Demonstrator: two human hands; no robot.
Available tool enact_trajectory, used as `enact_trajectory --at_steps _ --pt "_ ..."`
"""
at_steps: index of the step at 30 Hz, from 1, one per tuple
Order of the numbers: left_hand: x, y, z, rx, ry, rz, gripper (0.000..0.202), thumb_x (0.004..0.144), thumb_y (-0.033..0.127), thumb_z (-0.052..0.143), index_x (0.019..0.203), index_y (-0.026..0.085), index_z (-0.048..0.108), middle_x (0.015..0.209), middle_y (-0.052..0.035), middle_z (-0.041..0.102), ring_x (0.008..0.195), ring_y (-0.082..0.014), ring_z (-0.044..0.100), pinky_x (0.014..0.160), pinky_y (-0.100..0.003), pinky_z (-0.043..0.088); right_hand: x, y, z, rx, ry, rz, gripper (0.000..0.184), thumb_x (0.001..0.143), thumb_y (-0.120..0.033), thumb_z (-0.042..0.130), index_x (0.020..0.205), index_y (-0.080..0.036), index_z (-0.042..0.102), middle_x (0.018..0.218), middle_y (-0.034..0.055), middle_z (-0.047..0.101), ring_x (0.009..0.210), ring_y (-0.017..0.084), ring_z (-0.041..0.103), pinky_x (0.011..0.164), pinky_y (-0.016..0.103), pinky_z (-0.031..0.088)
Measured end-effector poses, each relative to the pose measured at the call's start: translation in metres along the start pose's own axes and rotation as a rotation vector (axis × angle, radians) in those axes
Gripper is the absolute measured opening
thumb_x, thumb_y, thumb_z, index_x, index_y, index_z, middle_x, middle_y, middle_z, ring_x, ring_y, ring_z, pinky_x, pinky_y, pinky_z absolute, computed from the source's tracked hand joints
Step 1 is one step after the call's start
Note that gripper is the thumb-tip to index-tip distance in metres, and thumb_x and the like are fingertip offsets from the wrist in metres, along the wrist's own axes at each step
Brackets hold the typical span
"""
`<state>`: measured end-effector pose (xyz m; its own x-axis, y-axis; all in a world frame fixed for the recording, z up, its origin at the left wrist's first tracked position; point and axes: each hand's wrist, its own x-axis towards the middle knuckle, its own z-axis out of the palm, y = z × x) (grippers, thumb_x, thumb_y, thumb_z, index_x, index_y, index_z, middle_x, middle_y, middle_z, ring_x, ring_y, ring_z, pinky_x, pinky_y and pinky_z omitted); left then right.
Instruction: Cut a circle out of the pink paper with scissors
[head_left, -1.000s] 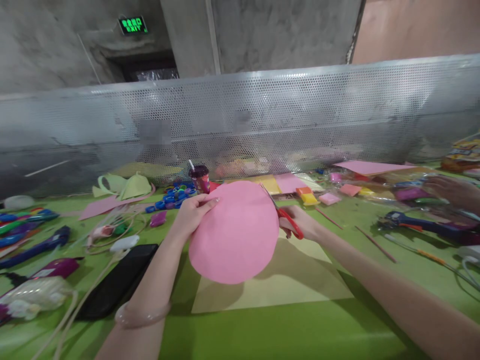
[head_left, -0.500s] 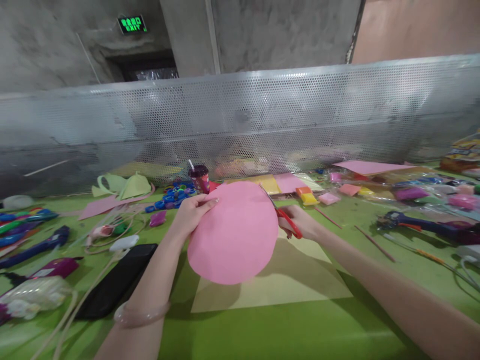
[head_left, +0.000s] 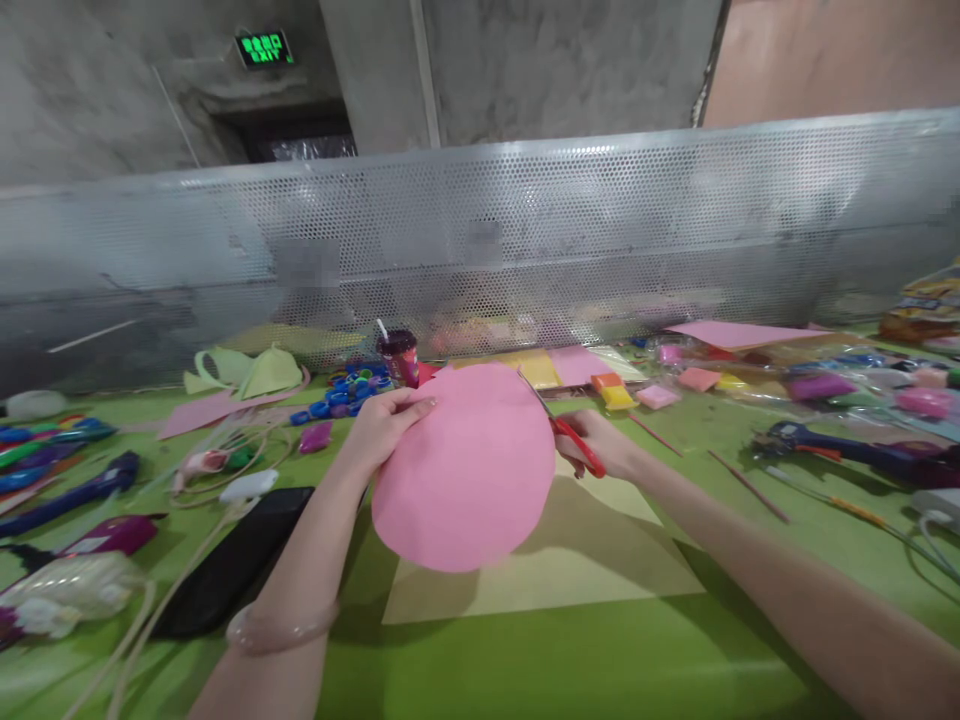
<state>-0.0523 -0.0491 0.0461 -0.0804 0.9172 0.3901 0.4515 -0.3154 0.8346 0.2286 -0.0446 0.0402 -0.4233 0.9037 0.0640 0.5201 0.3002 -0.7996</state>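
Note:
A rounded sheet of pink paper is raised above the table, its upper left edge pinched in my left hand. My right hand is closed round the red handles of a pair of scissors. The scissors' blades lie along the upper right edge of the pink sheet. Whether they are parted is too small to tell. Under the pink paper a pale yellow sheet lies on the green table, partly hidden and in shadow.
A black pouch and pale cables lie left of my left forearm. Behind the paper stand a dark cup with a straw and blue caps. Clay packets and a dark blue glue gun lie right. A perforated metal panel borders the back.
The lower part of the pink paper has shifted very slightly left and down. Both hands and the scissors stay nearly where they were.

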Motion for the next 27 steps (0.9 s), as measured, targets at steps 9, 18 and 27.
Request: enact_trajectory --at_steps 9,18,27 --pt "-0.001 0.0029 -0.0004 0.019 -0.011 -0.011 0.038 0.063 0.051 0.062 0.082 0.019 0.068 0.077 -0.003 0.068 0.07 -0.0194 0.059 0.061 -0.027 0.043 -0.0006 -0.0017 0.0006 0.027 -0.02 0.01 0.011 0.067 -0.024 0.045 0.059 -0.016 0.045 0.044 -0.005 0.043 0.038 0.008 0.048 0.036 0.018 0.04" --pt "-0.0031 0.0075 -0.0026 0.052 -0.05 0.0 0.035 0.065 0.05 0.06 0.079 0.019 0.068 0.076 -0.0025 0.066 0.068 -0.018 0.056 0.059 -0.027 0.041 -0.0022 -0.0035 -0.0029 -0.081 -0.016 -0.02 0.014 0.069 -0.027 0.045 0.06 -0.016 0.045 0.046 -0.004 0.045 0.039 0.009 0.051 0.035 0.018 0.039" --pt "-0.0033 0.0081 -0.002 0.043 -0.088 -0.031 0.036 0.064 0.05 0.06 0.078 0.018 0.066 0.071 -0.0021 0.064 0.065 -0.0178 0.056 0.057 -0.027 0.041 -0.0023 -0.0043 -0.0045 -0.144 -0.012 -0.011 0.016 0.069 -0.027 0.045 0.058 -0.016 0.045 0.044 -0.0035 0.047 0.037 0.008 0.049 0.035 0.017 0.039"
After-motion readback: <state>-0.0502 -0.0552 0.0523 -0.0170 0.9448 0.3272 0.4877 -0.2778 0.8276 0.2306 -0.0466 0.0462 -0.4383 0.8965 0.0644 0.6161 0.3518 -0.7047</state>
